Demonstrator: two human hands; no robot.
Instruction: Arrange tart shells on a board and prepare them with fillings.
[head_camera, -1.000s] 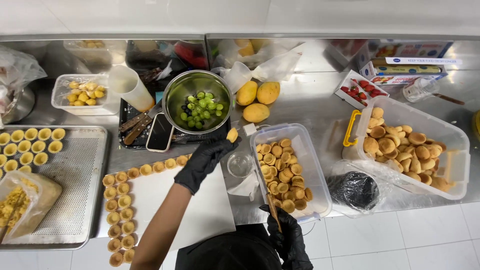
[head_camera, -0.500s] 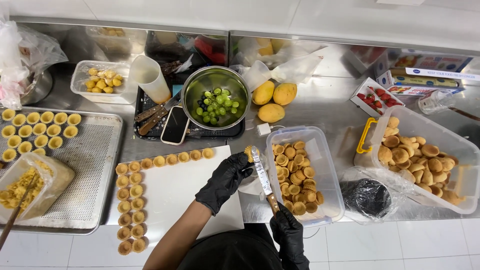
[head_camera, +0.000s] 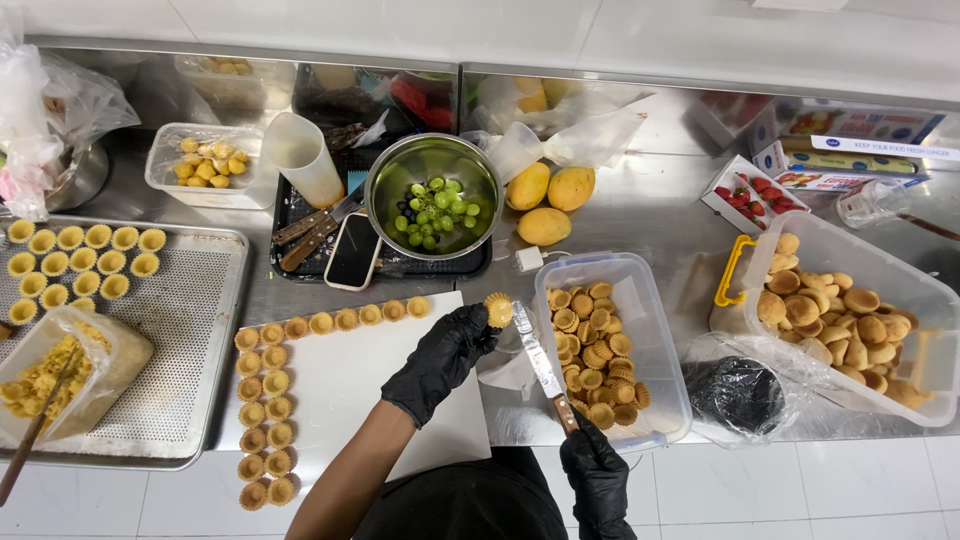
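My left hand (head_camera: 440, 360), in a black glove, pinches a small tart shell (head_camera: 498, 309) above the right edge of the white cutting board (head_camera: 350, 390). My right hand (head_camera: 598, 475), also gloved, grips the wooden handle of a knife (head_camera: 538, 360) whose blade tip rests beside that shell. Rows of tart shells (head_camera: 330, 322) line the top and left edges of the board. A clear tub of tart shells (head_camera: 650, 340) stands just right of the knife.
A steel bowl of green grapes (head_camera: 432, 205) sits on a dark tray with a phone (head_camera: 353, 252). Three mangoes (head_camera: 548, 200) lie behind the tub. A perforated baking tray (head_camera: 180, 330) with filled shells is left; a larger tub of shells (head_camera: 850, 320) is right.
My left hand came back from near the grape bowl toward the board's right edge with a shell. My right hand raised the knife, and its blade now lies beside the shell.
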